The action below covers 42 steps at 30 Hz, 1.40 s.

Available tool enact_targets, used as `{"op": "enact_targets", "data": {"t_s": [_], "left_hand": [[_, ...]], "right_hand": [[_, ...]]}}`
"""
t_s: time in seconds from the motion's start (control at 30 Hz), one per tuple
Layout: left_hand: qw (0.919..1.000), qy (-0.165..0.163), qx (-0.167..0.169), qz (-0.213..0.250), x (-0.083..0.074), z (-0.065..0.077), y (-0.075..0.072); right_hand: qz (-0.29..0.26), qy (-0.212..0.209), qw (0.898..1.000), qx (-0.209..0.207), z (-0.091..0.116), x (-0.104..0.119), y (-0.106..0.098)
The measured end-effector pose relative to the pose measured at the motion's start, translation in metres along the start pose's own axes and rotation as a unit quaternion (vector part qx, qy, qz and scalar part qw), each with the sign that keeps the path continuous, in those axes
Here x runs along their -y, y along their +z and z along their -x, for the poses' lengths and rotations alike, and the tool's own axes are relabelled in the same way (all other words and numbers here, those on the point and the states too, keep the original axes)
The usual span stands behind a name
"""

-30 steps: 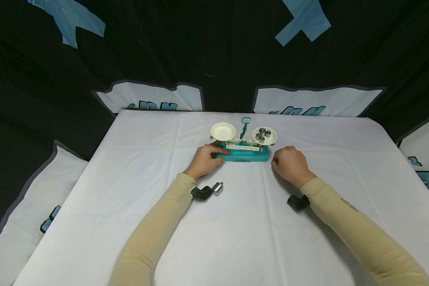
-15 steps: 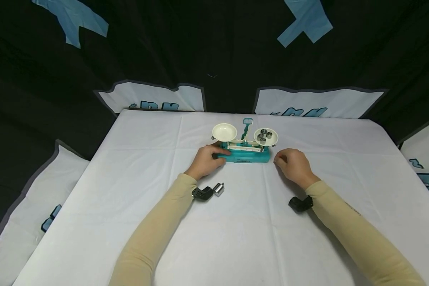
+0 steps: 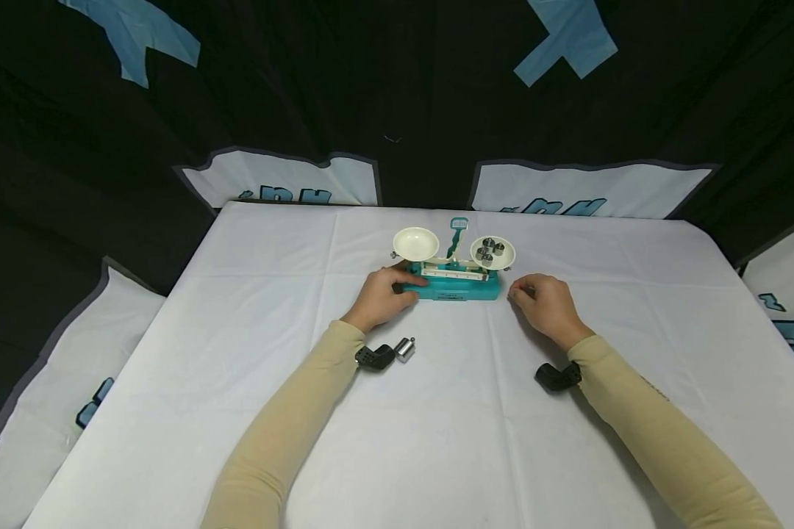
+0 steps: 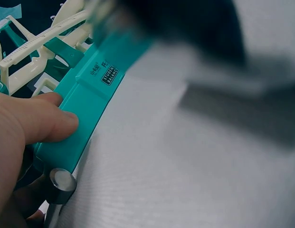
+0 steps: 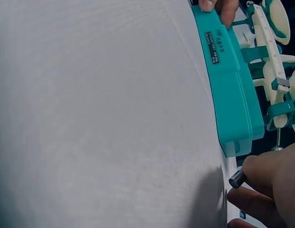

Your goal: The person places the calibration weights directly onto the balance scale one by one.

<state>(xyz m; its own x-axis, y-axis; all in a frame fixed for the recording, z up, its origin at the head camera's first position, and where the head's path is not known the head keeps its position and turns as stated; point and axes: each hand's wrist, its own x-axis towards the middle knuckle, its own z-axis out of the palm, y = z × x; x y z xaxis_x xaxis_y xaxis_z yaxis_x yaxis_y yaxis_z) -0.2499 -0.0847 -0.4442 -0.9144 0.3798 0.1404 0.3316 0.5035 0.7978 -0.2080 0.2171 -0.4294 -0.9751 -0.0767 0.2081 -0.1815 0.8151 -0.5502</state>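
A green and cream balance scale (image 3: 451, 288) stands on the white cloth. My left hand (image 3: 378, 295) grips the left end of its base, thumb pressing on top. In the left wrist view, a silver metal cylinder (image 4: 61, 183) sits at that end, close to my fingers. My right hand (image 3: 544, 307) is just off the base's right end. Its fingers pinch a small metal weight (image 5: 237, 179), best seen in the right wrist view. The left pan (image 3: 415, 244) is bare. Several metal weights (image 3: 487, 251) lie in the right pan (image 3: 506, 257).
A larger metal weight (image 3: 405, 350) with a knob lies on the cloth beside the left wrist camera (image 3: 374, 358). A dark blurred shape (image 4: 195, 33) covers the top of the left wrist view. Behind the table (image 3: 265, 250) hangs a black curtain (image 3: 423, 95).
My right hand has shifted slightly to the right, away from the balance scale, and its thumb and fingertips show more. My left hand keeps its hold on the base.
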Motion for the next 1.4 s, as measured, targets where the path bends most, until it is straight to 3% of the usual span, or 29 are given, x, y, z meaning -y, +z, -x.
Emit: {"op": "enact_targets", "data": {"t_s": [0.8,1.4], "left_hand": [[1.0,0.004,0.0,-0.007,-0.001,-0.001,0.0],[1.0,0.002,-0.001,-0.004,-0.002,0.0,0.001]], "right_hand": [[-0.013,-0.008,1.0,-0.024,-0.014,0.01,-0.036],[-0.011,-0.02,0.998,-0.065,-0.033,0.041,-0.063]]}}
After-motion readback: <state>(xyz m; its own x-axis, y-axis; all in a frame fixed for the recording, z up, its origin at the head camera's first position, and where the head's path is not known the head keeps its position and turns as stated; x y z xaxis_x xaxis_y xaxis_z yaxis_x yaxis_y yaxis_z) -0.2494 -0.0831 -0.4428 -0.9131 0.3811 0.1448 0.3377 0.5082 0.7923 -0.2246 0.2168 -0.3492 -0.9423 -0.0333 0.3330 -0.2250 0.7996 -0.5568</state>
